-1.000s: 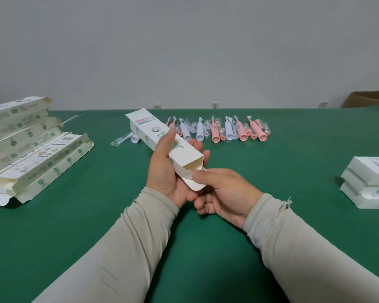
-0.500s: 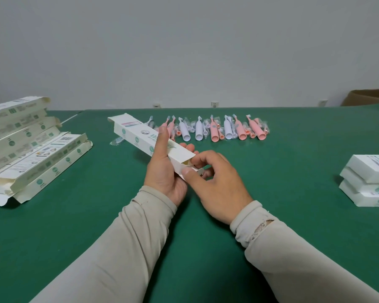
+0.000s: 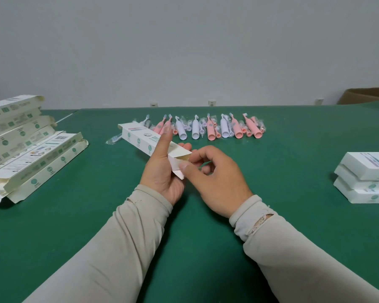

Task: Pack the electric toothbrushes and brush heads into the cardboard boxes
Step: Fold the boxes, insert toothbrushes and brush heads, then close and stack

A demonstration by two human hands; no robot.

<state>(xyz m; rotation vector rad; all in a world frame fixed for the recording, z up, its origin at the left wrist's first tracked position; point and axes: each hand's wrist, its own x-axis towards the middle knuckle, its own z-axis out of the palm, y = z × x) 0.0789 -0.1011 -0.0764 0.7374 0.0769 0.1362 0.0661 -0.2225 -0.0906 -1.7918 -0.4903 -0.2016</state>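
Note:
My left hand [image 3: 164, 169] grips a long white cardboard box [image 3: 143, 139] from below, thumb lying along its top, the box pointing away to the far left. Its near end is open and shows a brown inside. My right hand [image 3: 214, 180] pinches the end flap [image 3: 179, 171] of that box between thumb and fingers. Behind the box, a row of several pink and white electric toothbrushes [image 3: 212, 129] with wrapped brush heads lies on the green table [image 3: 293, 171]. One wrapped brush head [image 3: 115, 138] lies left of the box.
A pile of flat and open white boxes [image 3: 29, 154] lies at the left edge. Three shut white boxes [image 3: 368, 178] are stacked at the right edge. A brown carton [image 3: 368, 96] stands at the far right. A grey wall with sockets is behind the table.
The box has tilted lower and swung further left. My right hand has turned over from palm-up under the flap to palm-down, pinching the flap at the open end.

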